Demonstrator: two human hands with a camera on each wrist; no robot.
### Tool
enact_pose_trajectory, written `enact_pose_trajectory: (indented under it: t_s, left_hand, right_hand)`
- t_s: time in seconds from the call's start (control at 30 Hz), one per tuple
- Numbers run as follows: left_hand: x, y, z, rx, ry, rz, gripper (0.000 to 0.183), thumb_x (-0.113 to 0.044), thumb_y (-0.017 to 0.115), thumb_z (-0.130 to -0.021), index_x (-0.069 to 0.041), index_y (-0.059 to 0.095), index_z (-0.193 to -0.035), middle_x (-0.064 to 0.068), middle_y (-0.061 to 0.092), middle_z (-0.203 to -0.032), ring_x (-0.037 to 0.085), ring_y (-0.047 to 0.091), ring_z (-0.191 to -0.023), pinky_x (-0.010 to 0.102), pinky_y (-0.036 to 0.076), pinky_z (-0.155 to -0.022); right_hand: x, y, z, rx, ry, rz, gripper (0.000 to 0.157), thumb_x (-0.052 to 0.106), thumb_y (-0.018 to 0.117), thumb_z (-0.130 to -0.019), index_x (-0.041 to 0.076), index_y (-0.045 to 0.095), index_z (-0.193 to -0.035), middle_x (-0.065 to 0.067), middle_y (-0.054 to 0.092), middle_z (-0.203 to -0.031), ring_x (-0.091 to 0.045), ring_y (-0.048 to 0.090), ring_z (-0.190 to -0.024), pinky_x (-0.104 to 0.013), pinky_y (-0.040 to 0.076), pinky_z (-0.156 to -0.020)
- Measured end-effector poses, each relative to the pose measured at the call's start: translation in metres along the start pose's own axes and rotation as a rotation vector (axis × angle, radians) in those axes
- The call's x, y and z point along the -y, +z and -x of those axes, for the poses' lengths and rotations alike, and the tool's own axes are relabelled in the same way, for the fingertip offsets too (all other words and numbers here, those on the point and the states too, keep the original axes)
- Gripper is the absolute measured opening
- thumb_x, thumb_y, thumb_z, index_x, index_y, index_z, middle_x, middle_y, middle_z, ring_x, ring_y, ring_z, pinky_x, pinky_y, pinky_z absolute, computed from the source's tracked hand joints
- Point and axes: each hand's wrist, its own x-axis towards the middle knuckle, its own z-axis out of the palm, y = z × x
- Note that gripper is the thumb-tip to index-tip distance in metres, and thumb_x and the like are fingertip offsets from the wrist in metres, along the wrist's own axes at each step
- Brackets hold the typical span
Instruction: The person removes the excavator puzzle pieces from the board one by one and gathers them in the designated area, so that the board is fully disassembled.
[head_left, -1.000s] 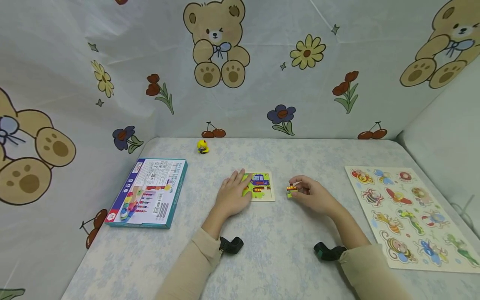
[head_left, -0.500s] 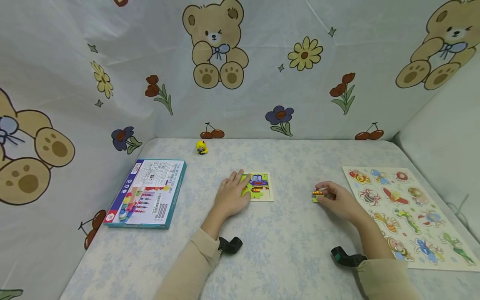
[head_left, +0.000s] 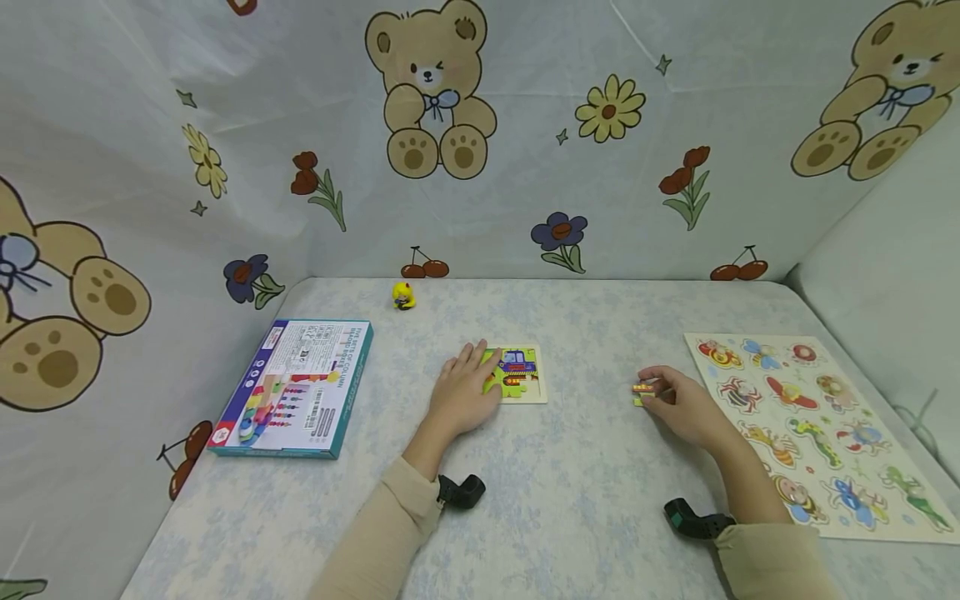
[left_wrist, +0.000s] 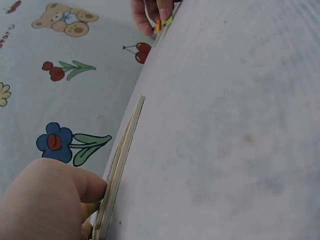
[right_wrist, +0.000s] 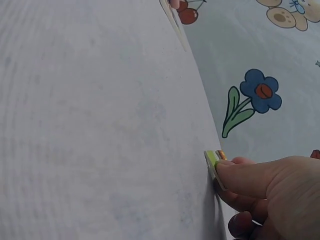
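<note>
A small square jigsaw puzzle (head_left: 519, 367) in a pale wooden frame lies on the table, showing a blue vehicle on yellow-green. My left hand (head_left: 465, 392) rests on its left part with fingers spread fairly straight, hiding that side. In the left wrist view the thumb touches the edge of the puzzle frame (left_wrist: 120, 160). Farther right, my right hand (head_left: 678, 404) pinches a puzzle piece (head_left: 641, 392), yellow-green with a red and yellow strip. The right wrist view shows this piece (right_wrist: 212, 162) tilted between thumb and fingers, close to the tabletop.
A flat boxed set (head_left: 300, 387) lies at the left. Behind the puzzle sits a small yellow figurine (head_left: 403, 296). At the right lies a large board of insect pictures (head_left: 821, 433), partly under my right forearm. A patterned cloth (head_left: 480, 217) hangs along the table's back edge.
My right hand has moved right with the puzzle piece, away from the puzzle, mostly in the first half second. The left hand has stayed on the puzzle.
</note>
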Motion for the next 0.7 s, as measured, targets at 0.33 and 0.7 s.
enact_pose_trajectory:
  t_s: [0.33, 0.7]
  left_hand:
    - [-0.0028, -0.0016, 0.0022, -0.005, 0.006, 0.005, 0.059, -0.043, 0.034, -0.100, -0.029, 0.028, -0.158, 0.000, 0.014, -0.168, 0.025, 0.008, -0.156, 0.049, 0.009, -0.126]
    - [-0.0031, -0.0005, 0.0015, -0.020, 0.008, -0.007, 0.057, -0.042, 0.036, -0.102, -0.029, 0.029, -0.157, 0.001, 0.015, -0.168, 0.026, 0.009, -0.156, 0.049, 0.010, -0.126]
  right_hand:
    - [-0.0044, 0.0011, -0.0039, -0.014, 0.000, 0.053, 0.034, 0.015, 0.061, -0.098, 0.008, 0.054, -0.130, -0.010, 0.055, -0.102, -0.018, 0.048, -0.077, -0.028, 0.040, -0.063]
    - [-0.0003, -0.0039, -0.0015, -0.025, -0.043, 0.101, 0.035, 0.019, 0.067, -0.094, 0.006, 0.061, -0.126, -0.017, 0.055, -0.117, -0.033, 0.053, -0.107, -0.053, 0.044, -0.091]
